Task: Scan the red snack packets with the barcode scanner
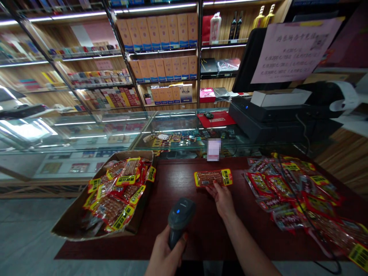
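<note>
My left hand (168,249) is wrapped round the handle of a dark barcode scanner (181,214), on which a small blue light shows. Its head points away from me, over the dark red tabletop. In my right hand (222,197) is a red and yellow snack packet (212,178) with a clear window showing brown sticks. My fingers grip its lower edge, and it lies lengthwise from left to right. To the left, an open cardboard box (140,209) holds several similar packets (120,191). Loose snack packets (281,188) are piled on the right of the table.
Behind the table (172,172) runs a glass display counter (178,115). A black monitor (247,57) with a pink notice stands at the right. A black cable (296,195) crosses the right pile. Shelves (161,53) of boxes and bottles line the back wall.
</note>
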`<state>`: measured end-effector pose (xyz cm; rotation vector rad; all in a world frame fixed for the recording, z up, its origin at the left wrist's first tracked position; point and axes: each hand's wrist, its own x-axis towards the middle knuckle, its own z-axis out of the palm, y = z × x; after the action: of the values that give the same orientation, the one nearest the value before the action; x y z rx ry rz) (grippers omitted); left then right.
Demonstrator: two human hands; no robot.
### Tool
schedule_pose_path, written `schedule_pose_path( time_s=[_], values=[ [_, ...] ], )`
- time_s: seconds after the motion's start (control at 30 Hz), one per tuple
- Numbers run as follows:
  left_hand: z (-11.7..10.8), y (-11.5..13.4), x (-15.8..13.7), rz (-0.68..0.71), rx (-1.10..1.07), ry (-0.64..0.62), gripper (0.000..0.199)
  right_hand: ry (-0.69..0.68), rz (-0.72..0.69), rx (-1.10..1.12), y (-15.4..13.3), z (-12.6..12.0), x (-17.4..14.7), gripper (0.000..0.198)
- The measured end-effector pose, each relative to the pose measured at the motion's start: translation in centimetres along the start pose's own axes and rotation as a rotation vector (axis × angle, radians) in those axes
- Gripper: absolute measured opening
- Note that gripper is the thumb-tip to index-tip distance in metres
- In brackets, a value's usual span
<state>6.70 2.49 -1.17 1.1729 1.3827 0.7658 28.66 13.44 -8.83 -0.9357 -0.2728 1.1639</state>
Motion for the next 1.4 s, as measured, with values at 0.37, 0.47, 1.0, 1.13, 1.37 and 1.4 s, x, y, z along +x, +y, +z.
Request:
schedule_pose_path(
  time_s=[0.37,0.47,1.0,1.13,1.37,1.4],
  values=[
    [0.5,1.0,0.1,0.049,-0.011,-0.02,0.037,-0.031,0.001,-0.015,0.2,-0.1,0.0,0.04],
    [0.5,1.0,0.1,0.047,-0.029,-0.019,0.038,-0.009,0.007,-0.007,0.0,-0.1,-0.1,0.039],
    [-0.3,-4.8,1.9,-0.077,-0.234,0.114,0.063,-0.734,0.475,-0.1,3.1,20.7,-5.7,0.033],
    [-0.3,-4.6,1.8,-0.061,-0.218,0.135,0.066,-0.671,0.323,-0.308,4.5,20.1,-5.0,0.051],
    [-0.1,-4.4,1.9,-0.087,-0.212,0.116,0.068,-0.007,-0.613,-1.373,-5.3,1.6,2.0,0.049],
    [0.0,-4.4,2.0,-0.083,-0.21,0.111,0.069,0.163,-0.622,-1.568,-7.2,-1.1,2.6,0.053]
  ],
)
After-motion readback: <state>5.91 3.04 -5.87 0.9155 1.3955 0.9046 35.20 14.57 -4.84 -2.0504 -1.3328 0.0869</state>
